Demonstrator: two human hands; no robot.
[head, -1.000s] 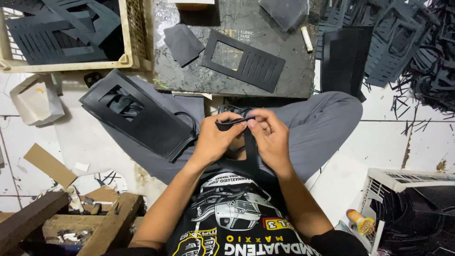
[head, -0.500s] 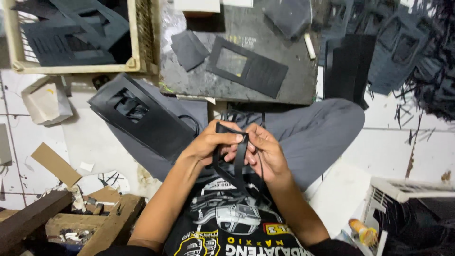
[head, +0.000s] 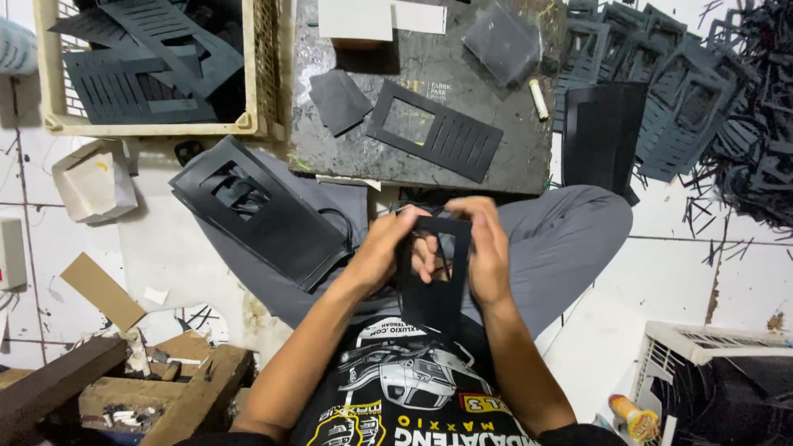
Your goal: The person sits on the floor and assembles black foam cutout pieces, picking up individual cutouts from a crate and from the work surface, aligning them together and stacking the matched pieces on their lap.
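Both hands grip one black cut-out sheet (head: 435, 272) over the lap, below the tabletop (head: 512, 157). Left hand (head: 382, 248) clenched on its left edge, right hand (head: 487, 252) on the right. Judgement: support both edges evenly; thin bars likely tear if twisted.

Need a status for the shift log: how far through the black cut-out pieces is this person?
Looks done: a stack of black pieces rests on the left knee. In hand: the left hand and right hand grip one black windowed piece over the lap. Left: a slotted piece lies on the work board, and more fill the crate and the pile at the right.
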